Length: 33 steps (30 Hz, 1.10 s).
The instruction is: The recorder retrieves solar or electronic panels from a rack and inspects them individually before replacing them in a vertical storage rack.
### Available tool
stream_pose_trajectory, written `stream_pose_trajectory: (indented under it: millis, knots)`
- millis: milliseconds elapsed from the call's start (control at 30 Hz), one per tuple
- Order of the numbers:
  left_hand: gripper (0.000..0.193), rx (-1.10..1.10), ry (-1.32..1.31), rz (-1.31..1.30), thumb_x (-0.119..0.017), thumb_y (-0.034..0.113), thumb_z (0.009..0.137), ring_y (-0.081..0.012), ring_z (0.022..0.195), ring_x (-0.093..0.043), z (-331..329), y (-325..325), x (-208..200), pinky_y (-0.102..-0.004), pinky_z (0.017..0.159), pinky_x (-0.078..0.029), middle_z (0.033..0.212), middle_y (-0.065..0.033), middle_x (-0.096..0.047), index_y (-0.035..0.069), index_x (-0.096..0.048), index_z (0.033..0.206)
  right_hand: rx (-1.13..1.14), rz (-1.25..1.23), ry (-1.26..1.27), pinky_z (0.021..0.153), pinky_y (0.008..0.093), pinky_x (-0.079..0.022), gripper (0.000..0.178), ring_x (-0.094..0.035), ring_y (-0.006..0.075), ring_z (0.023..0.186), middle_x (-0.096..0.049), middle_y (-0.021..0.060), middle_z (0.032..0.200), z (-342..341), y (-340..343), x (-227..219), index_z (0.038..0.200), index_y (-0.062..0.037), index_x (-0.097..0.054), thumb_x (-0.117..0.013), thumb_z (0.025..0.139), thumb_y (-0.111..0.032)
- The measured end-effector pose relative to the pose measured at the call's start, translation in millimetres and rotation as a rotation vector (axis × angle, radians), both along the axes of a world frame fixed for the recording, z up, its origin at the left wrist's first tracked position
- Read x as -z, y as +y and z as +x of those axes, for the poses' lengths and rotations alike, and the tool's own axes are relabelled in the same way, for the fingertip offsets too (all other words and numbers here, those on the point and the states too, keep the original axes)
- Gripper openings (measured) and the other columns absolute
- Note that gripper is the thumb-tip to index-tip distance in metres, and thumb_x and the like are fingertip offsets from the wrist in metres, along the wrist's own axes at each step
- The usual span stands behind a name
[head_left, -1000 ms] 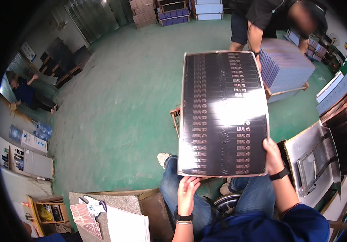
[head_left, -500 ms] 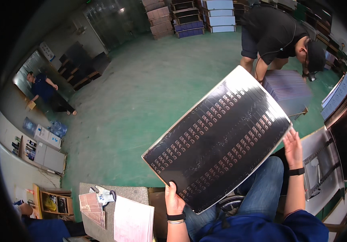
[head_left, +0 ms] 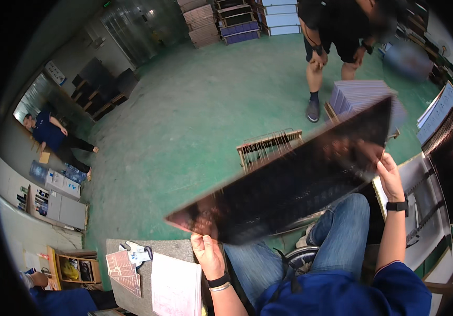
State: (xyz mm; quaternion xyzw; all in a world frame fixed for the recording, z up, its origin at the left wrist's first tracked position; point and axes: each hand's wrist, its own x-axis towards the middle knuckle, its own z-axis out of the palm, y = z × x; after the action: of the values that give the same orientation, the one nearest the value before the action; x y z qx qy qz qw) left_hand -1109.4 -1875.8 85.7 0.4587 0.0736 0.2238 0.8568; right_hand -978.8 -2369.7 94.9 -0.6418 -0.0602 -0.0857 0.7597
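A large, thin, dark glossy panel (head_left: 289,184) is tilted over my knees, blurred a little by motion. My left hand (head_left: 208,257) pinches its lower left edge between thumb and fingers. Its right edge is gripped by my right hand (head_left: 390,178), with the fingers partly behind the panel. The hands reflect in the shiny surface. Beyond the panel stands a rack (head_left: 271,147) with a row of thin upright wires, its lower part hidden. Behind the panel's right end, a stack of greyish-purple sheets (head_left: 360,92) is partly covered.
On my left, a grey table (head_left: 174,247) bears a paper stack (head_left: 176,287), a patterned brown sheet (head_left: 124,274) and a glove (head_left: 139,253). A co-worker (head_left: 337,31) bends behind the sheet stack. Another person (head_left: 53,134) is far left. Dark ribbed sheets (head_left: 452,168) lean at right.
The panel has tipped so its patterned face shows at a steep slant. My left hand has moved left and up. The co-worker has stepped back from the sheet stack; the wire rack has come into view.
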Motion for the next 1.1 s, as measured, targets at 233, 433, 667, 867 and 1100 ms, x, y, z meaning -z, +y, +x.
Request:
stream_pose_trajectory:
  millis: [233,433,667,867,1100]
  knots:
    - [0.017,0.07,0.048,0.203,-0.055,-0.005,0.084,-0.0265,0.121,-0.047,3,-11,3,-0.0365,0.096,-0.047,0.141,-0.0169,-0.036,0.006,-0.055,0.097,-0.055,0.448,-0.101,0.081,0.0356,-0.056,0.034,-0.062,0.0222,0.101,-0.053,0.0135,0.126,35,2,21,0.124,-0.0074,-0.046,-0.05,0.09,-0.007]
    - [0.026,0.146,0.181,-0.123,-0.059,-0.004,0.084,-0.021,0.091,-0.064,-4,-12,13,-0.0311,0.076,-0.057,0.105,-0.0149,-0.064,0.007,-0.057,0.108,-0.435,1.022,0.253,0.065,0.0419,-0.06,0.045,-0.068,0.0279,0.081,-0.066,0.0195,0.099,39,-13,38,0.115,-0.0017,-0.059,-0.049,0.091,-0.038]
    - [0.021,0.158,0.206,-0.152,-0.058,-0.002,0.087,-0.0193,0.087,-0.065,-3,-12,25,-0.0304,0.076,-0.057,0.102,-0.0147,-0.065,0.004,-0.057,0.107,-0.095,0.991,0.126,0.083,0.0454,-0.053,0.054,-0.064,0.029,0.097,-0.062,0.0197,0.112,48,-54,108,0.123,-0.0026,-0.053,-0.047,0.092,-0.046]
    - [0.027,0.193,0.212,-0.165,-0.058,-0.002,0.086,-0.0194,0.086,-0.066,-1,-11,29,-0.0296,0.073,-0.057,0.101,-0.0141,-0.065,0.007,-0.055,0.112,-0.25,0.884,-0.063,0.105,0.0422,-0.04,0.056,-0.045,0.0242,0.125,-0.041,0.0157,0.138,48,-73,133,0.14,-0.0064,-0.03,-0.055,0.09,-0.013]
    - [0.039,0.278,0.254,-0.149,-0.047,0.026,0.096,-0.0209,0.108,-0.055,13,-22,29,-0.0358,0.092,-0.048,0.122,-0.0128,-0.055,0.006,-0.043,0.129,-0.248,0.892,-0.135,0.106,0.0448,-0.036,0.056,-0.042,0.0277,0.127,-0.039,0.0171,0.139,39,-55,121,0.139,-0.0044,-0.03,-0.049,0.091,-0.025]
